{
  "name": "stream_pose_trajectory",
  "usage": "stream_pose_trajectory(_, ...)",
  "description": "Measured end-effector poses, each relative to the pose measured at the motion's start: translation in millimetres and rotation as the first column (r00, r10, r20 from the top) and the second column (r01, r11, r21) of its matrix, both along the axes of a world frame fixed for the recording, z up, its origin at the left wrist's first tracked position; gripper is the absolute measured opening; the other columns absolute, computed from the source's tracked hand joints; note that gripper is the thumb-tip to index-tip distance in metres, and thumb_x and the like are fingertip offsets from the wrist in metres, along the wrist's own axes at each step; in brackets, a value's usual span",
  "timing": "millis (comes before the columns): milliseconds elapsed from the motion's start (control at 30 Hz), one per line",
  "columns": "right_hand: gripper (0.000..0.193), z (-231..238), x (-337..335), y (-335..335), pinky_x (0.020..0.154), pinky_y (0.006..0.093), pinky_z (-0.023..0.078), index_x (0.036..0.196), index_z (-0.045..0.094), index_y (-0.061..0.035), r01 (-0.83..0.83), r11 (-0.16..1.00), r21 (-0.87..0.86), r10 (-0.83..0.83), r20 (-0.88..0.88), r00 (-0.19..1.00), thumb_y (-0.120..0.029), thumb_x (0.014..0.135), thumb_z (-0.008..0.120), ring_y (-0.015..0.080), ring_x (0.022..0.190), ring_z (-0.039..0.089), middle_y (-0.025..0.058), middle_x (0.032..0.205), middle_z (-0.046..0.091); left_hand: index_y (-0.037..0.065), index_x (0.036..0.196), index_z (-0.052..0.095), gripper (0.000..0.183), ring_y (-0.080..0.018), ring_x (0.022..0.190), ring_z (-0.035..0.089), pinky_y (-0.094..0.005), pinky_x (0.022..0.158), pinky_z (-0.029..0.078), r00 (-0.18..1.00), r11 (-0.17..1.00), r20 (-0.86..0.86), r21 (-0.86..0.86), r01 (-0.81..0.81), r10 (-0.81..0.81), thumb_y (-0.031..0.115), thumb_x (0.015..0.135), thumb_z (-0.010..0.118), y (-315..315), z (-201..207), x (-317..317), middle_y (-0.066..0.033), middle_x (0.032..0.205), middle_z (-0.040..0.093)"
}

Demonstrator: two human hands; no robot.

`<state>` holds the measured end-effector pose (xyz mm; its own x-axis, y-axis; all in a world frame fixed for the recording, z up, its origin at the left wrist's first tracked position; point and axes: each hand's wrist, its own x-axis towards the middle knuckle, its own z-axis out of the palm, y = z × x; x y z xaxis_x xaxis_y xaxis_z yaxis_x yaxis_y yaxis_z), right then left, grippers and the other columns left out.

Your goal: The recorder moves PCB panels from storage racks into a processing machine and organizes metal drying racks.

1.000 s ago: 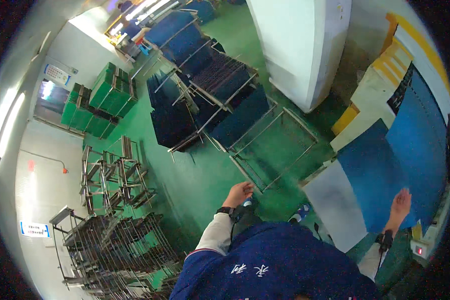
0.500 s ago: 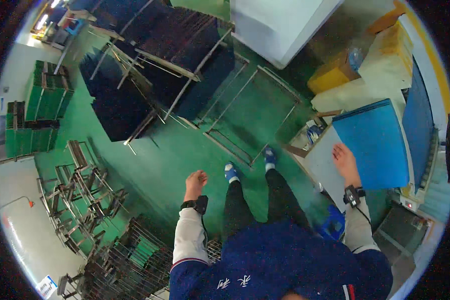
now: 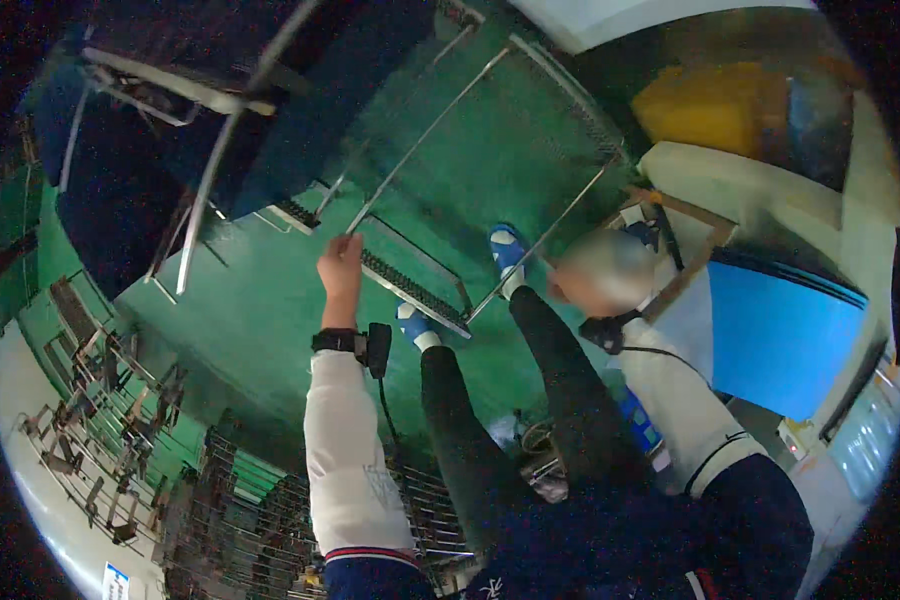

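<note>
The left hand (image 3: 340,268) is at the near left corner of a metal frame (image 3: 415,293), its grip closed on the corner, with thumb and fingers together where a long thin rod meets a ridged bar; the frame lies out in front of the person over the green floor (image 3: 260,345), and whether its near end is lifted cannot be told; the right hand (image 3: 598,278) is a blur near the frame's right rod, in front of an open box (image 3: 708,240) with a brown rim, and whether its grip is apart or closed on something cannot be told; each wrist wears a black band.

Two blue and white slippers (image 3: 507,247) are on the person's feet, the left one just beside the ridged bar, the right one seen between the frame's rods; bright blue sheets (image 3: 785,335) lie to the right, beyond the right sleeve (image 3: 670,375); a yellow box (image 3: 695,108) is at the upper right; large dark sheets (image 3: 115,200) fill the upper left, among metal bars; thin metal racks (image 3: 215,515) crowd the lower left.
</note>
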<state>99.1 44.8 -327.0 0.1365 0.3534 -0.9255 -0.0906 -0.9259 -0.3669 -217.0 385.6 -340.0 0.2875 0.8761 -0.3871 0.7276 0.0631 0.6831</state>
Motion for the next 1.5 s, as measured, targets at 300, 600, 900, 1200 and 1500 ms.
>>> stream_pose_trajectory(300, 0.049, -120.6, -117.7, -34.1, 0.073, 0.0387, 0.051, 0.095, 0.056, -0.0058, 0.412, 0.692, -0.592, -0.668, -0.311, 0.676, -0.054, 0.085, 0.060, 0.0223, 0.077, 0.058, 0.0060, 0.087, 0.060, 0.000, 0.106, 0.063, 0.044, -0.0303, 0.075, 0.063, -0.0385, 0.067, 0.049, 0.993, 0.997, -0.103, 0.058, 0.058, -0.052, 0.036, 0.081, 0.069, -4.4, -120.0, 32.9, -0.0130, 0.087, 0.066)
stream_pose_trajectory(600, 0.024, -148.8, -117.5, -53.4, 0.076, 0.0376, 0.050, 0.087, 0.058, -0.0078, 0.528, 0.572, -0.627, -0.811, -0.339, 0.476, -0.031, 0.087, 0.065, 0.0187, 0.079, 0.060, 0.0039, 0.082, 0.061, 0.000, 0.073, 0.062, 0.043, -0.0335, 0.060, 0.059, -0.0428, 0.057, 0.045, 0.951, 0.997, -0.309, 0.066, 0.046, -0.024, 0.041, 0.082, 0.067, 14.6, -137.1, 57.8, -0.0156, 0.063, 0.060)
stream_pose_trajectory(900, 0.038, -165.3, -113.8, -43.0, 0.059, 0.0379, 0.050, 0.076, 0.057, -0.0070, -0.366, 0.928, -0.063, 0.369, 0.044, 0.928, -0.043, 0.086, 0.062, 0.0198, 0.068, 0.063, 0.0026, 0.070, 0.061, 0.000, 0.066, 0.058, 0.043, -0.0418, 0.063, 0.057, -0.0480, 0.054, 0.043, 0.904, 0.952, -0.394, 0.177, 0.250, -0.164, 0.035, 0.090, 0.054, 28.0, -141.5, 59.6, -0.0206, 0.065, 0.059)
stream_pose_trajectory(1200, 0.041, -155.5, -101.0, -44.5, 0.072, 0.0382, 0.052, 0.087, 0.058, -0.0075, 0.284, 0.694, -0.661, -0.665, -0.437, 0.606, -0.049, 0.085, 0.062, 0.0182, 0.079, 0.060, 0.0096, 0.087, 0.060, 0.004, 0.070, 0.050, 0.033, -0.0167, 0.050, 0.046, -0.0337, 0.047, 0.041, 0.352, 0.267, 0.064, -0.781, -0.565, 0.934, 0.029, 0.092, 0.056, 11.2, -156.5, 73.7, -0.0045, 0.059, 0.046)
stream_pose_trajectory(1500, 0.014, -154.0, -39.7, 7.9, 0.064, 0.0425, 0.046, 0.083, 0.058, -0.0066, -0.535, 0.845, -0.020, 0.494, 0.412, 0.765, -0.016, 0.074, 0.062, 0.0320, 0.074, 0.059, 0.0146, 0.078, 0.061, 0.002, 0.087, 0.054, 0.029, -0.0116, 0.068, 0.051, -0.0286, 0.061, 0.044, 0.610, 0.628, 0.161, -0.289, -0.723, 0.776, 0.027, 0.086, 0.068, -89.1, -106.7, -3.7, -0.0036, 0.077, 0.055)
